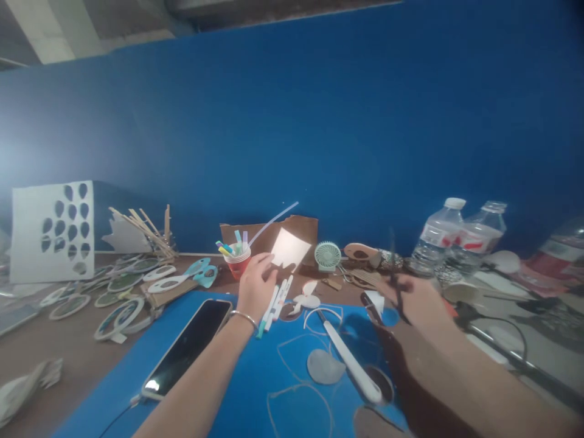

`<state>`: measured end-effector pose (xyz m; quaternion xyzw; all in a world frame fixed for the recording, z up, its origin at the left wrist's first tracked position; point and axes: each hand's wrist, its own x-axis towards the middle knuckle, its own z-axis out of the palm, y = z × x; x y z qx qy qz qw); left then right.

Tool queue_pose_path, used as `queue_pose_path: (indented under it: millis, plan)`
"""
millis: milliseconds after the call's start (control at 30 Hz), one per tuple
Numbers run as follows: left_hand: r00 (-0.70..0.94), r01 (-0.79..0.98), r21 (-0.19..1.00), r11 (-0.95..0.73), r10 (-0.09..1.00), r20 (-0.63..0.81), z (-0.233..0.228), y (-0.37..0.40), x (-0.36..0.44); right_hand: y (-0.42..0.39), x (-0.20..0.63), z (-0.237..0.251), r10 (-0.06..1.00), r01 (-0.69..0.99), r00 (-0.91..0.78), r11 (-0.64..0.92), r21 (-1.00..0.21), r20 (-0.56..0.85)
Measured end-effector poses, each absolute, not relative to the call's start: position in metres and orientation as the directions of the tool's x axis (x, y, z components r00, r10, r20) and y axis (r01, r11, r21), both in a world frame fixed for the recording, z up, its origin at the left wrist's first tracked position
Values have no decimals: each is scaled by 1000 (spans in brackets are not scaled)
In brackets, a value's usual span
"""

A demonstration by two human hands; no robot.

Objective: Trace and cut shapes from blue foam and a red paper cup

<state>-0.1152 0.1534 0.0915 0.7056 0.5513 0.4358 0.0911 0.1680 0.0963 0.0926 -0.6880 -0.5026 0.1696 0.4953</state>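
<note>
My left hand (258, 283), wearing a silver bangle, pinches the lower left edge of a small piece of white paper (292, 248) with a notched lower side. Several white-barrelled markers (277, 304) lie just under its fingers. On the right, my right hand (417, 298) is closed around a slim dark tool (399, 295), blurred, its kind unclear. Between the hands, a white-handled tool (351, 359) rests on the blue mat (246, 377), beside a grey cut-out piece (325, 367) and pale drawn outlines.
A phone (189, 347) on a cable lies left on the mat. Behind stand a red paper cup (238, 263) with markers, a small green fan (327, 257) and water bottles (440, 234). Pale rings, blue-and-white scissors (201, 272) and sticks (150, 228) crowd the left.
</note>
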Motion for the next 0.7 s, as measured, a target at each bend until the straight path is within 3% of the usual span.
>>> queue_pose_path:
  millis: [133,200,267,433,600,700]
  plan:
    - [85,500,692,-520,825,559,98,121,-83,84,125,71,928,287,333,67,-956,164]
    - [126,382,742,-552,826,550,97,107,-68,80,115,63,945,-44,320,89,-995,70]
    - [175,286,804,-521,853,491,94,97,-58,77,112,58,950,-185,310,98,-978,36]
    - [185,157,903,-400,910,371,91,90,-49,78,119,59,939,-201,343,100,-974,26]
    - [200,-32,991,-134,970,137,93,97,-52,77,121,66,950,-190,311,62,-980,0]
    - [256,-15,998,-62,965,64,92,101,-53,75,119,67,965,-170,261,43,-984,-3]
